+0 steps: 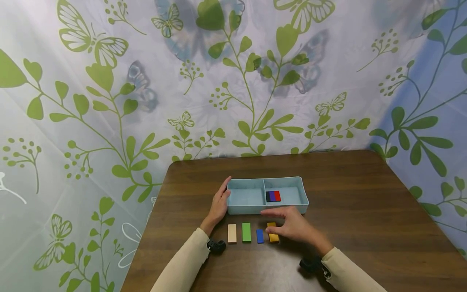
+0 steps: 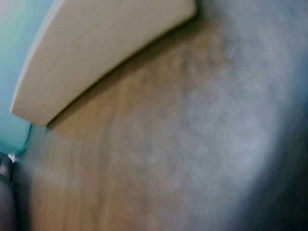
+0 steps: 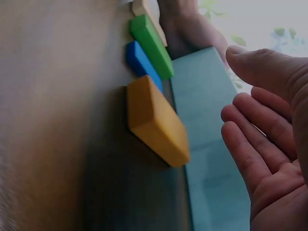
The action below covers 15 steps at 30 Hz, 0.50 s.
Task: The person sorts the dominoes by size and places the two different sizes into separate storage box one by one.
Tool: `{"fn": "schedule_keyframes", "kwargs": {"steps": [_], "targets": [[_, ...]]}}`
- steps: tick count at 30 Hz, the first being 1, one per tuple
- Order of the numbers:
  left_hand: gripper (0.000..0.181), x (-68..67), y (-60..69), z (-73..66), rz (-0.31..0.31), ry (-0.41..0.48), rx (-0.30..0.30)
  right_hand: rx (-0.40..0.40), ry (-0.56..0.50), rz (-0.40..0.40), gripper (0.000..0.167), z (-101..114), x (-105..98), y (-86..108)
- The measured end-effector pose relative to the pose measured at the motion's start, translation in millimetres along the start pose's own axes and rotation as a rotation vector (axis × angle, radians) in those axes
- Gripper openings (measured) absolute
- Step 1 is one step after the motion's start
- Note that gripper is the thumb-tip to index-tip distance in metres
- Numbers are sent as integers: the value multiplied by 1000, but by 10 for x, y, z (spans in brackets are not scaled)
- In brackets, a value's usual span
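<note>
A pale blue two-part tray (image 1: 244, 210) lies lengthwise toward the far edge of the desk (image 1: 350, 190), closer to the far left corner than to the far right one. Its right compartment holds a black block (image 1: 268, 196), a purple block (image 1: 271, 196) and a red block (image 1: 277, 196), side by side next to the divider. The left hand (image 1: 219, 205) rests against the tray's left end, fingers extended and gripping nothing. On the desk's near side of the tray stand, left to right, a cream block (image 1: 232, 234), a green block (image 1: 246, 232), a smaller blue block (image 1: 260, 236) and an orange block (image 1: 273, 238), all with plain, solid-coloured faces. The right hand (image 1: 293, 224) hovers near the orange block, empty, thumb spread from its fairly straight fingers.
</note>
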State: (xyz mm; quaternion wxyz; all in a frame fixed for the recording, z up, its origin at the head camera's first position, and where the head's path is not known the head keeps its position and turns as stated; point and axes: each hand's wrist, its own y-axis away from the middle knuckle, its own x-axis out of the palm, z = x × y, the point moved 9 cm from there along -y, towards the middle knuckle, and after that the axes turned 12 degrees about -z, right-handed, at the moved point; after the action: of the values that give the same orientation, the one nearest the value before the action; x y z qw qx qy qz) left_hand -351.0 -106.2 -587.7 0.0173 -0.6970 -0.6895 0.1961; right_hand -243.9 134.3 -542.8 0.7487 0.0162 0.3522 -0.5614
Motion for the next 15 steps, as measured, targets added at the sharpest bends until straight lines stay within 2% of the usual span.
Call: {"fn": "schedule_keyframes", "kwargs": {"steps": [3, 7, 15], "targets": [[55, -4, -9, 0, -3, -4, 7, -1, 60, 5, 55, -19, 50, 16], [55, 4, -15, 16, -3, 21, -23, 6, 103, 29, 56, -42, 131, 31], [53, 5, -1, 24, -5, 37, -31, 24, 99, 67, 57, -89, 277, 66]]}}
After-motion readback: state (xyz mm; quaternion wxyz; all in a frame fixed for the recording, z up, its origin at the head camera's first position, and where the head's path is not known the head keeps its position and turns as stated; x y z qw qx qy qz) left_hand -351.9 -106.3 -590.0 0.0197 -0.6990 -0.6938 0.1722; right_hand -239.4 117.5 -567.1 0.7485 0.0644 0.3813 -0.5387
